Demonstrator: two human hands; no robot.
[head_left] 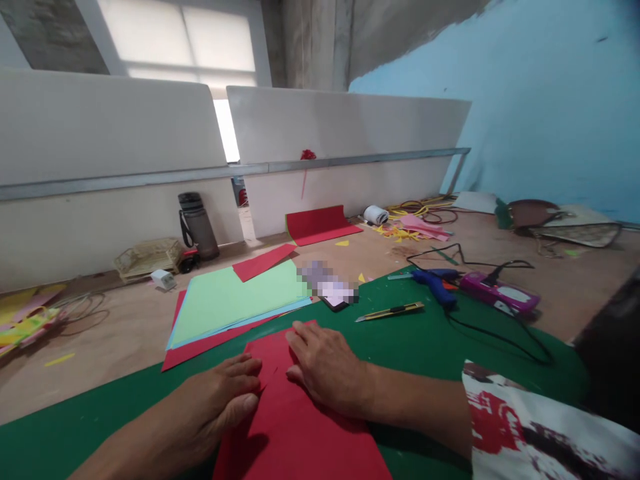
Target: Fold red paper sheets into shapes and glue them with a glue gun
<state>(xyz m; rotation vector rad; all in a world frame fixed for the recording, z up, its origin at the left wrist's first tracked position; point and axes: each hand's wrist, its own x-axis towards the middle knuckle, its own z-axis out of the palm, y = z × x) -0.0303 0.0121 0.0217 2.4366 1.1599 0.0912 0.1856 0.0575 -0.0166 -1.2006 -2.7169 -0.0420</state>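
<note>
A sheet of red paper (320, 443), which looks folded lengthwise, lies on the green mat (130, 407) in front of me. My left hand (225, 393) rests at its left edge, fingers slightly bent and touching the paper, thumb apart. Across the right side and far end lies my right hand (325, 370), palm down with fingers stretched forward on the paper. Neither hand grips anything. Beyond the right hand is a yellow utility knife (393, 311) with its blade out. A phone (333, 290), partly blurred, lies behind the red sheet.
Green paper (235, 293) tops a stack at left. A blue glue gun (435, 287) and purple power strip (500, 293) with loose cords lie right. Behind stand a dark bottle (200, 227), a small woven bench (150, 259) and a curved red sheet (323, 227).
</note>
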